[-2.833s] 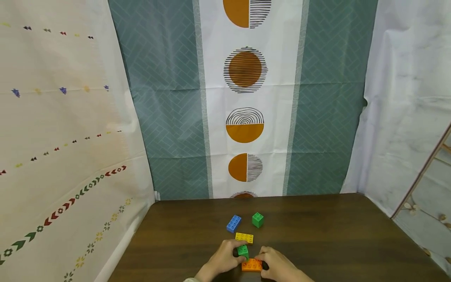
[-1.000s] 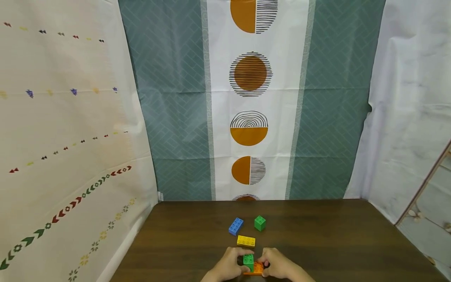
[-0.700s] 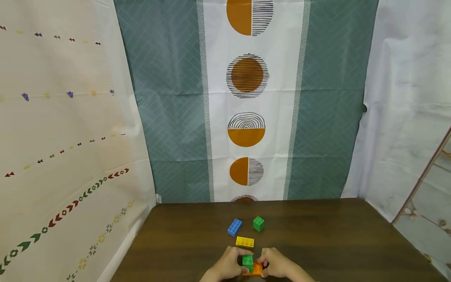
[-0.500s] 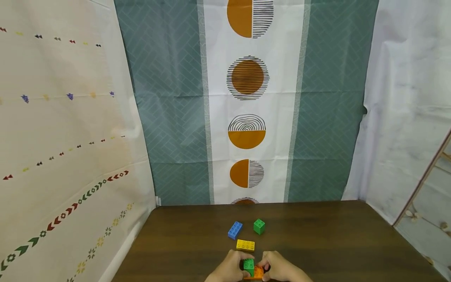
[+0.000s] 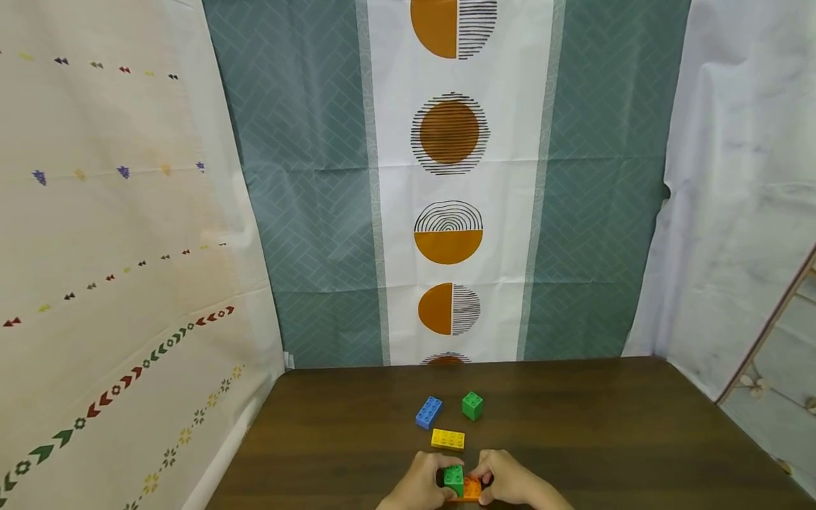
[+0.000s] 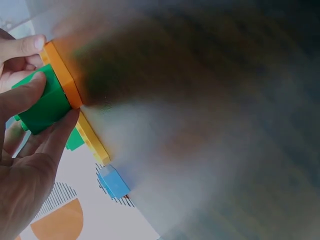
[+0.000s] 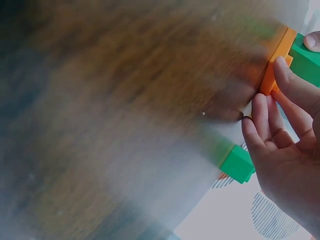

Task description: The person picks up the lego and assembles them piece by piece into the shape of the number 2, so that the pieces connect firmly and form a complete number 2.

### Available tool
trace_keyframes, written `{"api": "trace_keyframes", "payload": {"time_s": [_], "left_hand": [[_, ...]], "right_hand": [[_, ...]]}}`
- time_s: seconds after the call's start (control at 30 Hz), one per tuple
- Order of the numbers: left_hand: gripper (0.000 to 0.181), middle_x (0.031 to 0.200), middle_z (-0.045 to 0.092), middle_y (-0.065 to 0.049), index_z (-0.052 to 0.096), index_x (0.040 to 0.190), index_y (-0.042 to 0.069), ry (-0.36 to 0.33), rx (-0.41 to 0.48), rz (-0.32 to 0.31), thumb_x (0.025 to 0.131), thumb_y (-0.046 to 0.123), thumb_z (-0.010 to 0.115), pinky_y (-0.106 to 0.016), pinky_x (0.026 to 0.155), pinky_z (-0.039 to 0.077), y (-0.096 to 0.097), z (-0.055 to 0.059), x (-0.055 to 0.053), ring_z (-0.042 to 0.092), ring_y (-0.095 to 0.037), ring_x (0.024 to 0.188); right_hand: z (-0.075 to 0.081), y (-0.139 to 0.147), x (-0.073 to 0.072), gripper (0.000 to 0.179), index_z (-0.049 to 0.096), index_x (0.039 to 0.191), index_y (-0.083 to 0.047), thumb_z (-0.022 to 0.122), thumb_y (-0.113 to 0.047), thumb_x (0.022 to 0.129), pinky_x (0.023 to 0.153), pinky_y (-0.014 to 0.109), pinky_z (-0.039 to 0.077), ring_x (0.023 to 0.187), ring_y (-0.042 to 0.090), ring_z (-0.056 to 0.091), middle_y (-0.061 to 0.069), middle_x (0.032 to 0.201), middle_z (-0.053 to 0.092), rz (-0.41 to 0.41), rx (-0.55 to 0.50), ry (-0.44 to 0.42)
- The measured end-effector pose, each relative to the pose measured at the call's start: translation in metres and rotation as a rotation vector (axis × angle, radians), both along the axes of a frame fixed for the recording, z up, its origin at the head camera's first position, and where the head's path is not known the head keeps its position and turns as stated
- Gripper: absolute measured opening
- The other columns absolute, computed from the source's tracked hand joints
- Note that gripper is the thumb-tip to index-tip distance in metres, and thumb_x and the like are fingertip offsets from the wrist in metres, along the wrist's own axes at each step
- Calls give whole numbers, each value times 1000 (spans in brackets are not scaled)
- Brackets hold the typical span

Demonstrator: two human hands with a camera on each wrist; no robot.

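Note:
My left hand (image 5: 421, 483) pinches a green building block (image 5: 454, 479) between thumb and fingers. The block stands on the left part of a flat orange building block (image 5: 472, 489); in the left wrist view its underside meets the orange block (image 6: 63, 75) with no plain gap. Whether the studs are fully pressed together I cannot tell. At the orange block's right end my right hand (image 5: 506, 480) grips it, thumb on the near side and fingers beyond. In the right wrist view the thumb (image 7: 287, 75) touches the orange block (image 7: 276, 62). Both hands partly hide it.
Just beyond the hands a yellow block (image 5: 448, 439) lies on the dark wooden table (image 5: 605, 425). Farther back are a blue block (image 5: 429, 412) and a second green block (image 5: 472, 405). Patterned cloths (image 5: 306, 212) hang behind and beside the table.
The green block in my left hand has moved from the orange block's far left edge onto its left part. Over the last second the hands barely move; the head view shifts slightly.

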State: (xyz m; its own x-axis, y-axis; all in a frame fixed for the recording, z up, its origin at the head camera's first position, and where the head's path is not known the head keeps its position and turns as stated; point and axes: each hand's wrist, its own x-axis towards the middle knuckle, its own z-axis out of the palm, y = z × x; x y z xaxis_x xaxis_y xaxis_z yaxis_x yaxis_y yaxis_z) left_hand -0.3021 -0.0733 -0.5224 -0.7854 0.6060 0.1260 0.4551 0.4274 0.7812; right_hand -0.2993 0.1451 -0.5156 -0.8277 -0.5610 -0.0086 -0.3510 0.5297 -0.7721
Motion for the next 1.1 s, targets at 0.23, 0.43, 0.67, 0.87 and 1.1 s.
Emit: {"api": "trace_keyframes", "payload": {"time_s": [0.23,0.43,0.67,0.87,1.1], "left_hand": [[41,101,75,-6,72,110,2,92,2,18,71,-7,79,-14,68,51,3,1,1,58,5,81],[43,103,76,-7,73,111,2,40,23,15,70,-1,84,-14,69,52,-3,2,-3,62,4,83],[35,92,77,-4,75,103,3,-23,10,36,69,4,86,-14,65,51,-8,3,-5,63,3,74],[34,92,77,-2,76,100,4,-31,-11,52,68,5,87,-15,66,51,-6,2,-3,61,4,75],[33,93,75,-3,73,100,4,-47,-45,28,70,5,85,-15,67,51,-4,6,-9,60,3,74]], "right_hand": [[2,2,0,37,72,106,7,81,2,71,63,19,45,70,4,51,3,78,56,-5,-4,9],[0,2,0,37,72,107,6,82,0,72,64,19,45,71,6,52,5,78,56,-2,-26,-12],[-5,2,2,38,73,108,4,82,0,71,64,19,43,71,5,51,4,81,57,-8,-66,-16],[-5,4,6,38,73,108,4,82,1,71,64,19,42,71,7,50,6,81,58,-15,-79,-29],[-3,6,1,38,73,107,4,83,-2,71,64,19,43,72,5,50,5,81,58,-18,-47,-4]]}}
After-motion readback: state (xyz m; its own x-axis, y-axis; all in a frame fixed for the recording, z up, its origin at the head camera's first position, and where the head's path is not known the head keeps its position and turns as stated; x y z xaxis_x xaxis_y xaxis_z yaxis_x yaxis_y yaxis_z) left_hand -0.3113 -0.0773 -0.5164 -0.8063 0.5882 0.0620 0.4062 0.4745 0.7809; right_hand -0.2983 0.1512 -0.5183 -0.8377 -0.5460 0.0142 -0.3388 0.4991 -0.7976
